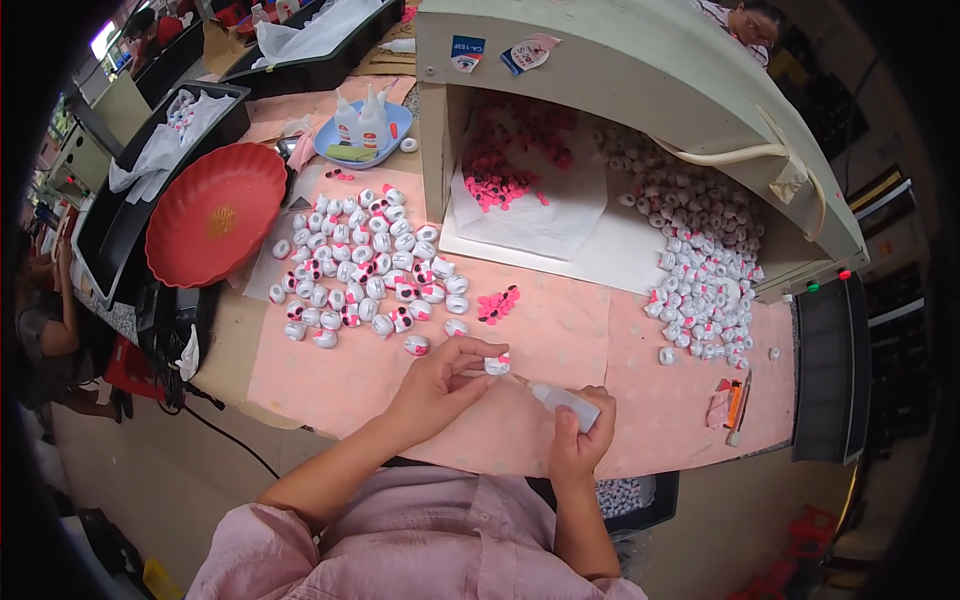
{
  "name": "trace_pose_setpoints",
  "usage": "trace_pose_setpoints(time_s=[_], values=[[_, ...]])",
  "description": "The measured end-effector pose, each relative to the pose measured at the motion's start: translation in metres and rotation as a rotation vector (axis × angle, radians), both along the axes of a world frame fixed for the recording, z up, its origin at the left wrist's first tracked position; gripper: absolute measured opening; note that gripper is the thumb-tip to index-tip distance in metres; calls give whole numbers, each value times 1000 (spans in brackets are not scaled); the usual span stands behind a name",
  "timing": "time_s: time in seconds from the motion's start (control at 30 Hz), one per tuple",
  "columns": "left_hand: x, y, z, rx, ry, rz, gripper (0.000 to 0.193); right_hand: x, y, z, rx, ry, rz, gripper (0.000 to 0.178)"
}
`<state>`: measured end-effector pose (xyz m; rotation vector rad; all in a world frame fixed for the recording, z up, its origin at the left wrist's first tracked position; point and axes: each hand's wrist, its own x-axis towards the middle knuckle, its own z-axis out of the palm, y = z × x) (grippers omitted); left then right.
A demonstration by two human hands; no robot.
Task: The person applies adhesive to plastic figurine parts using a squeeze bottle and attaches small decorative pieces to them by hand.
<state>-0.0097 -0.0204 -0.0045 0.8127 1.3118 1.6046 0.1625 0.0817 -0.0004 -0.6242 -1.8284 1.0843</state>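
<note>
Between the thumb and fingers of my left hand (447, 378) is a small white figurine head (497, 364) with a pink patch. My right hand (583, 437) grips a white glue bottle (566, 403), its thin nozzle pointing left at the figurine head; whether the tip touches it I cannot tell. Just beyond my hands lies a little pile of pink and black pieces (497, 304). Many similar white heads (370, 262) are spread on the pink table cover to the left, some with pink and black pieces on them.
A grey machine housing (640, 60) stands at the back, with pink pieces (505, 165) and piled white heads (705, 290) under it. At left are a red scalloped bowl (215, 215), a blue dish (335, 145) of bottles, and black trays (90, 240). Tools (738, 405) lie right.
</note>
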Motion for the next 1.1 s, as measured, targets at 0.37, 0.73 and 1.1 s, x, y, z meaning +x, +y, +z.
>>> trace_pose_setpoints(time_s=[0.37, 0.73, 1.1], values=[[0, -1, 5, -16, 20, -9, 33, 2, 0, -1, 5, -1, 0, 17], [2, 1, 3, -22, -24, 38, 32, 3, 2, 1, -16, -42, 15, 19], [0, -5, 0, -17, 19, 36, 33, -49, 40, 27, -344, -231, 150, 18]])
